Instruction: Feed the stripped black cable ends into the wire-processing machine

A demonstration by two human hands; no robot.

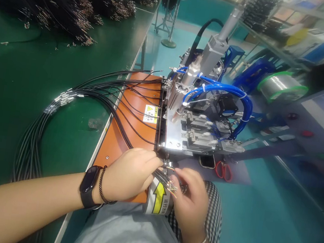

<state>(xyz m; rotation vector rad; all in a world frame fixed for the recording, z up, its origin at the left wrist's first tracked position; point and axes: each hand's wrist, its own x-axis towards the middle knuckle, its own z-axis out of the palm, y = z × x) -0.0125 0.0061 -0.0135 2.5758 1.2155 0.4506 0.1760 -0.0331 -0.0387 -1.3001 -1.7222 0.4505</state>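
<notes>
Black cables (161, 175) lie bunched at the near right edge of an orange plate (111, 142), pinched in the left hand (131, 173); the right hand (192, 195) curls beside their wire ends (172, 187), its grip unclear. Farther stands a pneumatic machine (176, 133).

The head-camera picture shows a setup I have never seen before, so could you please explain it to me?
There is no robot: a camera worn on a person's head looks forward and down at two bare hands. Black cables curve from a green table over an orange panel. The left hand holds a bunch near its ends. The right hand has its fingers at the thin wires fanning out there; whether it pinches one is unclear. Just ahead stands a metal machine with blue tubes. More cables are heaped at the table's far end.
</notes>
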